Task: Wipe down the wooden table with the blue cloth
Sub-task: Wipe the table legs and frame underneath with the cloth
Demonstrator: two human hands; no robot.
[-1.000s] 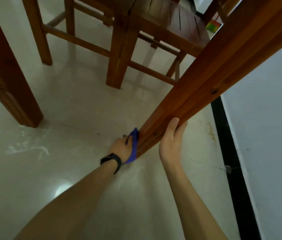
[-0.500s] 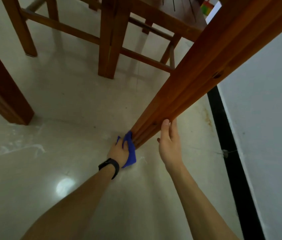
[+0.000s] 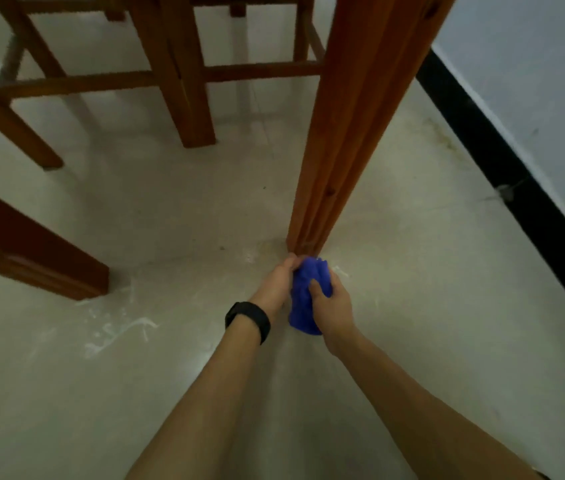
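Here, both the left hand (image 3: 276, 284) and right hand (image 3: 334, 304) clutch the bunched, nubby blue cloth (image 3: 305, 299) beside the grooved wooden table leg (image 3: 340, 150).

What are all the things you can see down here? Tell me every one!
table leg: one, reddish-brown wood, right of centre, its foot on the floor by the hands
second table leg: one, darker brown, left edge
chair legs and rungs: several, brown wood, top left and top centre
cloth: one, blue, bunched, at the foot of the table leg
floor: pale, shiny, with white scuff marks at left
skirting: one black strip, right, under the wall
wall: pale grey-blue, right
wristband: one, black, on the left wrist
left hand: holding the cloth's left side
right hand: gripping the cloth, thumb on top
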